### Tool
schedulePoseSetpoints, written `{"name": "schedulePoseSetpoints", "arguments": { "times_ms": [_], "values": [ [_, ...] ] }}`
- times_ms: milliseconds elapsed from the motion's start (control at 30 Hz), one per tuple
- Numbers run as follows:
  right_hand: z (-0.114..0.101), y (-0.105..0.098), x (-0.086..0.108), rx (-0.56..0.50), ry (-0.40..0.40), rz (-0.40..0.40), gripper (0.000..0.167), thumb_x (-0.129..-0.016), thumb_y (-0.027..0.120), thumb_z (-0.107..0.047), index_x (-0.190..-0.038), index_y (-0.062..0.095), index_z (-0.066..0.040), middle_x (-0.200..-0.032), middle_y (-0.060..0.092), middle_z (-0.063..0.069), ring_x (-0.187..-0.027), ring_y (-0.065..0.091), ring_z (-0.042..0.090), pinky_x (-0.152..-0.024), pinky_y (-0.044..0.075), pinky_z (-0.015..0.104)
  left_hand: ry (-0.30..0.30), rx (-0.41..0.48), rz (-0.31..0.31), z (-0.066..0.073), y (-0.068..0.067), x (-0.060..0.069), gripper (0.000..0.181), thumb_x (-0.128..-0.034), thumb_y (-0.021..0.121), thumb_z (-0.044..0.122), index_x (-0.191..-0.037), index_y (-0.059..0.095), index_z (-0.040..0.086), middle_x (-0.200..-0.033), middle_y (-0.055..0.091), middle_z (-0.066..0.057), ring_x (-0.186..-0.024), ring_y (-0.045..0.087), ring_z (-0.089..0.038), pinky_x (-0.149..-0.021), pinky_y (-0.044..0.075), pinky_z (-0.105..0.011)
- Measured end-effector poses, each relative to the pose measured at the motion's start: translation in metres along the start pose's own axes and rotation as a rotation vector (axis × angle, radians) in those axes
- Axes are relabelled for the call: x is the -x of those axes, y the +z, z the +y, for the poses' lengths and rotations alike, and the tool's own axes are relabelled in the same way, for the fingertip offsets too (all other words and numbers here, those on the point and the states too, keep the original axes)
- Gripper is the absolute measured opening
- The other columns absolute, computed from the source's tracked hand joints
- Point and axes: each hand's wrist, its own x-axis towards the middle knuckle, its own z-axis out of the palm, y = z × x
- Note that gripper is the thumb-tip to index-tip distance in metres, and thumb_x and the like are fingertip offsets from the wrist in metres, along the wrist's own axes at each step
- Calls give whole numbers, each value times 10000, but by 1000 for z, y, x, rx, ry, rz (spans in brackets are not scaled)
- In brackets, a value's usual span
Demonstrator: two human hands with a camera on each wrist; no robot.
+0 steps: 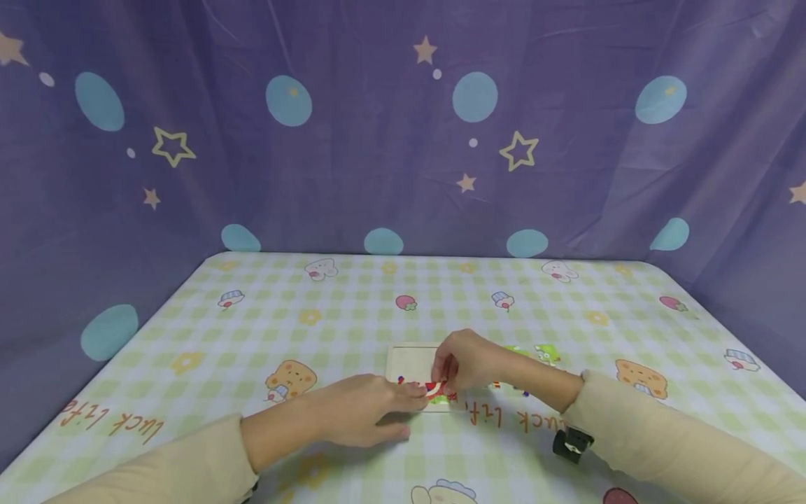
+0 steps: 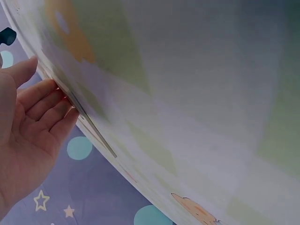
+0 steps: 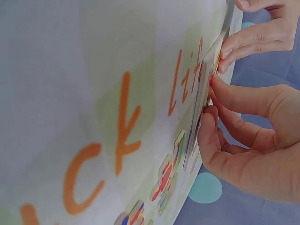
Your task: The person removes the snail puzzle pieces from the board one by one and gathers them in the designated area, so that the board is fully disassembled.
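Note:
A shallow wooden puzzle board [image 1: 409, 358] lies on the table, with several colourful jigsaw pieces in its near part. My right hand [image 1: 472, 360] bends over the board and pinches a red-and-white puzzle piece [image 1: 434, 389] between thumb and fingers, low against the board. From the left, my left hand [image 1: 365, 409] reaches in, its fingers fairly straight and their tips resting on the board's near-left part. In the left wrist view the palm of that left hand [image 2: 35, 122] shows, holding nothing. Fingers partly hide the pieces in the board.
Loose jigsaw pieces [image 1: 546, 353] lie right of the board, partly behind the right forearm; several loose pieces [image 3: 164, 180] also show in the right wrist view. A checked tablecloth [image 1: 252, 343] covers the table. A purple curtain [image 1: 378, 175] hangs behind.

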Motion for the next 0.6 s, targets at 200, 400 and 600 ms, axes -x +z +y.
{"name": "schedulePoseSetpoints", "arguments": {
  "times_ms": [200, 400, 600],
  "values": [
    [0, -1, 1, -5, -11, 9, 139, -719, 788, 36, -777, 711, -65, -698, 671, -7, -595, 530, 13, -584, 484, 133, -6, 8, 3, 0, 0, 0, 453, -964, 567, 339, -1387, 522, 180, -1481, 447, 22, -1360, 441, -127, -1097, 438, -337],
    [2, -1, 2, -12, -16, 16, 128, -727, 793, 3, -789, 715, -76, -704, 674, -20, -614, 540, 2, -601, 483, 133, 8, -2, 15, -1, 1, 0, 446, -967, 558, 337, -1379, 530, 168, -1472, 455, 32, -1358, 440, -113, -1103, 430, -338],
    [8, 0, 2, -59, -23, 20, 109, -743, 781, 2, -797, 723, -73, -715, 692, -11, -620, 560, -5, -604, 496, 134, 7, -1, 17, -1, 1, 0, 443, -969, 558, 335, -1378, 528, 168, -1464, 466, 29, -1357, 445, -114, -1105, 427, -330]
  ]
}}
